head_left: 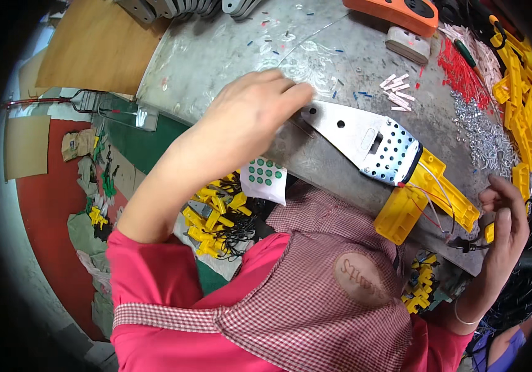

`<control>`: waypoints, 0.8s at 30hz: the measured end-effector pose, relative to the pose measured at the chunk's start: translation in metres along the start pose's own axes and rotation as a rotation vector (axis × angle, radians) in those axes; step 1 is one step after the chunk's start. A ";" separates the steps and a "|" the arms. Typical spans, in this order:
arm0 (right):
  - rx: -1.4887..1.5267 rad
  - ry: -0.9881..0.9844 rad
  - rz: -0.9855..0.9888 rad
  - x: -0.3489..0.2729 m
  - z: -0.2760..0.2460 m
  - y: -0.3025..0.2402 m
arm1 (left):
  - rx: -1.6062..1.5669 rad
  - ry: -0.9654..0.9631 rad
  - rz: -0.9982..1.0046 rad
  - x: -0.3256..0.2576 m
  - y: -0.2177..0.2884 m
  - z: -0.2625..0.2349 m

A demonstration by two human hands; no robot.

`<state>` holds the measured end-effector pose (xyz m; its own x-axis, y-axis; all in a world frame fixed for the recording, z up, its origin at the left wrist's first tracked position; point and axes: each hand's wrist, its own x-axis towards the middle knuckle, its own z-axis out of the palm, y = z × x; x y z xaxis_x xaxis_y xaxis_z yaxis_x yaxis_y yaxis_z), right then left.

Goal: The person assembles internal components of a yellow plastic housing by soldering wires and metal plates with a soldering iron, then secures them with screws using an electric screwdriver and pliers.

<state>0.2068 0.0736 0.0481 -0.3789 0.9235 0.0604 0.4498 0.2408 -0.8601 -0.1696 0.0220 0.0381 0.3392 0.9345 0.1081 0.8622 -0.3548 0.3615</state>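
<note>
A flat silver metal plate (346, 127) with a perforated metal cover (392, 152) lies slanted across the table's near edge. Two yellow plastic handle halves (400, 214) are at its lower end, spread apart, with thin red and white wires (430, 198) between them. My left hand (257, 105) is over the plate's narrow tip, one finger reaching to it; its other fingertips are hidden beneath the hand. To the right of the handle is my right hand (506, 226), its fingers bent and apart. Beside it are a black cord end (464, 245) and a small yellow piece (490, 233).
Pale pink sleeves (397, 93), red wire pieces (461, 71) and silver fasteners (483, 133) lie in piles on the metal table (216, 56). Yellow shells (529, 105) are heaped at the right. An orange tool (396, 12) is at the back. Yellow corded parts (216, 217) sit below the table.
</note>
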 end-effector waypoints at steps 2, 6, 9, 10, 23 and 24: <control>-0.063 -0.006 -0.017 0.010 -0.001 -0.003 | 0.119 -0.083 -0.050 -0.011 -0.006 -0.001; 0.054 0.007 0.058 0.042 0.003 0.002 | -0.007 -0.159 0.057 -0.007 -0.011 -0.013; -0.035 0.121 0.037 0.091 -0.007 0.005 | -0.393 -0.131 0.071 -0.001 -0.024 -0.038; -0.100 0.192 -0.051 0.111 -0.005 0.004 | -0.573 -0.124 0.100 0.002 -0.023 -0.042; -0.053 0.690 -0.559 0.187 -0.007 -0.025 | -0.189 0.141 0.094 0.037 0.035 0.001; -0.026 0.618 -0.520 0.166 -0.024 -0.032 | -0.278 0.157 0.154 0.037 0.036 -0.003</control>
<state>0.1490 0.2263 0.0975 -0.0327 0.6873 0.7256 0.3606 0.6852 -0.6328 -0.1274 0.0437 0.0574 0.3766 0.8715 0.3141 0.6626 -0.4904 0.5661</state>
